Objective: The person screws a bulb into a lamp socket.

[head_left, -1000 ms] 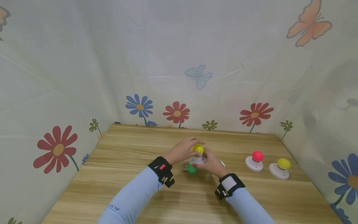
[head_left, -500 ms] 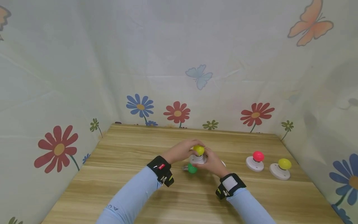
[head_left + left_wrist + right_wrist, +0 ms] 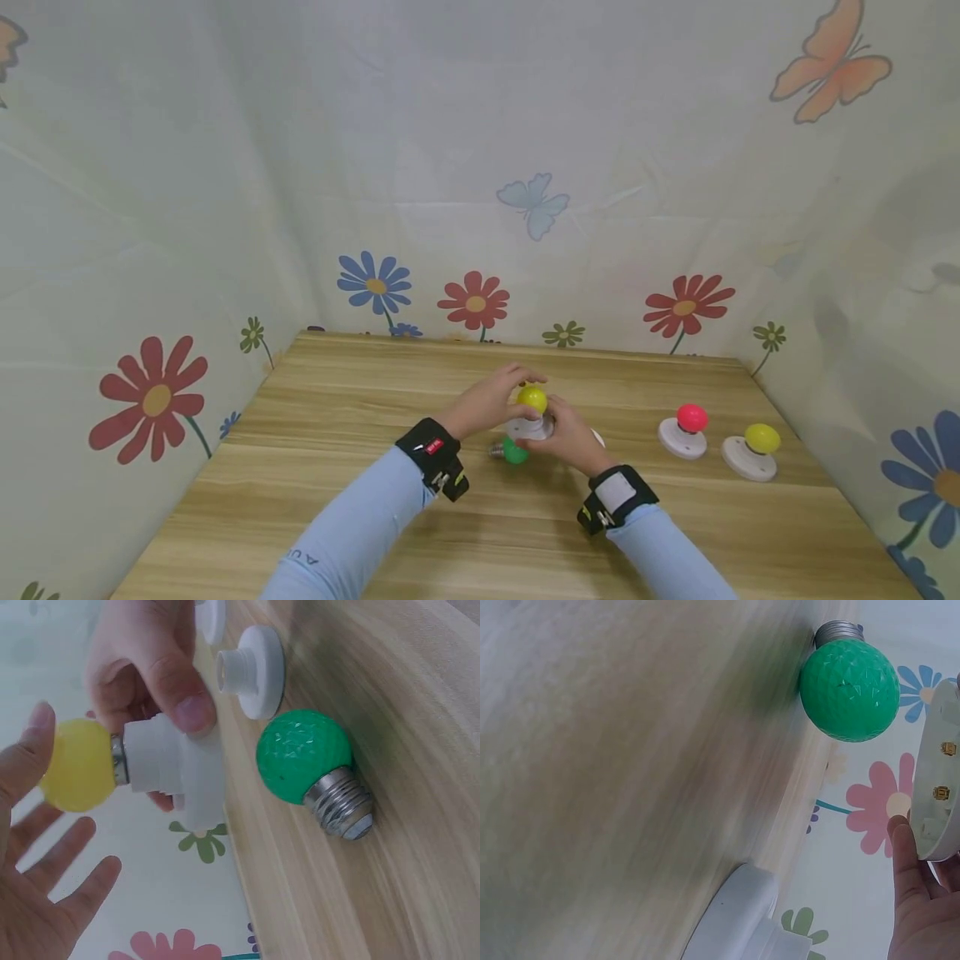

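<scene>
A yellow bulb (image 3: 532, 398) stands with its metal screw end partly in a white lamp holder (image 3: 202, 776). My right hand (image 3: 573, 437) grips that holder by its base, held off the table. Around the bulb, my left hand (image 3: 491, 400) has its fingers spread apart; in the left wrist view the thumb (image 3: 34, 746) is at the glass and the other fingers stand away from it. Below the hands, a green bulb (image 3: 304, 756) lies on its side on the table, its screw end bare. The holder's hollow underside with brass contacts shows in the right wrist view.
A bulbless white lamp holder (image 3: 259, 671) sits on the wooden table (image 3: 360, 517) behind my right hand. Farther right are a red bulb (image 3: 692, 418) and another yellow bulb (image 3: 761, 438), each upright in a white holder. Flower-printed cloth (image 3: 420, 208) hangs around the table.
Half a second ago my left fingers lay closer on the yellow bulb; now they have lifted and spread. My right hand keeps its hold on the lamp holder in the same place.
</scene>
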Available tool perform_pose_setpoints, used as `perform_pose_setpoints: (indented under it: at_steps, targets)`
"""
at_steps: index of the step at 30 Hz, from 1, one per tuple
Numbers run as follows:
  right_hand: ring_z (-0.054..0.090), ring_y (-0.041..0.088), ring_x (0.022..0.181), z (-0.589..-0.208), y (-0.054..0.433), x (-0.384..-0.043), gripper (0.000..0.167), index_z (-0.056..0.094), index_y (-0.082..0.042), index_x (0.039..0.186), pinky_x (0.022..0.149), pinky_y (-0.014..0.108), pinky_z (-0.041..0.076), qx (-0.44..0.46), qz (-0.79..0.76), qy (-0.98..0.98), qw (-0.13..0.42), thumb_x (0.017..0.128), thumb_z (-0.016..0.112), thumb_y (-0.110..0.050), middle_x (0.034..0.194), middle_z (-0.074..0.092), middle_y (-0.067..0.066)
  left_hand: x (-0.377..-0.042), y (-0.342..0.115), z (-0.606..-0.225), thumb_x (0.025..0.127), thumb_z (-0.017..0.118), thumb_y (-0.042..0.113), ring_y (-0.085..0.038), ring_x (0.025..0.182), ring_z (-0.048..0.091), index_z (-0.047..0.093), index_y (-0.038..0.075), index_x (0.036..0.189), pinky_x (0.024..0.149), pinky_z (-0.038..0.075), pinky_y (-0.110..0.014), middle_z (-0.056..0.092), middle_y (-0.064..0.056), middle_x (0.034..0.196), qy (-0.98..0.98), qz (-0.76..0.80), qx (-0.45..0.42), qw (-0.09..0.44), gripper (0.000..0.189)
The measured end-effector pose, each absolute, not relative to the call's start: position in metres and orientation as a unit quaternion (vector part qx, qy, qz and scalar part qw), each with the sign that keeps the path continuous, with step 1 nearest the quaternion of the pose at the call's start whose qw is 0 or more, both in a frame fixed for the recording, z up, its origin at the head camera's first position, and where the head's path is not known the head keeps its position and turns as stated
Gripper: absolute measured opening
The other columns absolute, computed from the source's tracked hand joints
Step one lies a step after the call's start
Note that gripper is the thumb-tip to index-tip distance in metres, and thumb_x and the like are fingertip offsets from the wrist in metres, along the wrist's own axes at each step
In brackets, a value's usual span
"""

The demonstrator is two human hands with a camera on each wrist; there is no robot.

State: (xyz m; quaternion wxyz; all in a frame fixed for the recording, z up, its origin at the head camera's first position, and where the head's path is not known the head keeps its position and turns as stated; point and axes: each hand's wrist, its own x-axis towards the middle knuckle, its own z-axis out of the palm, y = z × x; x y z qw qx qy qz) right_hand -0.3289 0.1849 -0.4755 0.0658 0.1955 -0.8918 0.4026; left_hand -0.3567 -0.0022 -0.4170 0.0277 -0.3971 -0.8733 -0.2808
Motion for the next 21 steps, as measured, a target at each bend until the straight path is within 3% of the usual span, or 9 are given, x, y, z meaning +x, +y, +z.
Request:
perform_pose_setpoints:
  at_steps: [4,9,17,21]
  targets:
    - [0.06,0.025,0.109,-0.475,0.185,-0.328,0.068,0.056,-0.009,0.128,0.095,0.048,0.05,0.195,0.407,-0.89,0.062,0.072,0.085,-0.034,0.121,0.061,0.009,-0.36,-0.004,-0.416,0.093,0.064,0.019,-0.018,0.134,0.045,0.054,0.022,0.137,0.108,0.041,-0.034,0.051,0.001,0.142,-0.858,-0.272,-0.435,0.025,0.045]
    - [0.059,0.027,0.113,-0.476,0.186,-0.329,0.071,0.054,-0.008,0.131,0.098,0.049,0.048,0.201,0.416,-0.885,0.062,0.072,0.085,-0.033,0.128,0.059,0.011,-0.36,-0.005,-0.413,0.094,0.06,0.006,-0.018,0.134,0.046,0.057,0.017,0.135,0.109,0.039,-0.032,0.053,-0.001,0.142,-0.853,-0.255,-0.456,0.002,0.042]
    - [0.06,0.022,0.104,-0.477,0.185,-0.33,0.063,0.06,-0.01,0.123,0.093,0.044,0.052,0.198,0.401,-0.892,0.066,0.071,0.086,-0.036,0.116,0.062,0.006,-0.354,-0.001,-0.415,0.093,0.065,0.026,-0.01,0.107,0.056,0.055,0.016,0.127,0.094,0.049,-0.021,0.054,0.001,0.124,-0.882,-0.242,-0.404,0.019,0.037]
    - [0.06,0.019,0.102,-0.478,0.185,-0.331,0.062,0.062,-0.011,0.121,0.091,0.043,0.052,0.195,0.392,-0.897,0.066,0.071,0.085,-0.038,0.114,0.062,0.004,-0.349,-0.001,-0.412,0.092,0.066,0.029,-0.012,0.103,0.054,0.055,0.013,0.125,0.091,0.05,-0.021,0.054,-0.002,0.122,-0.89,-0.24,-0.386,0.027,0.038]
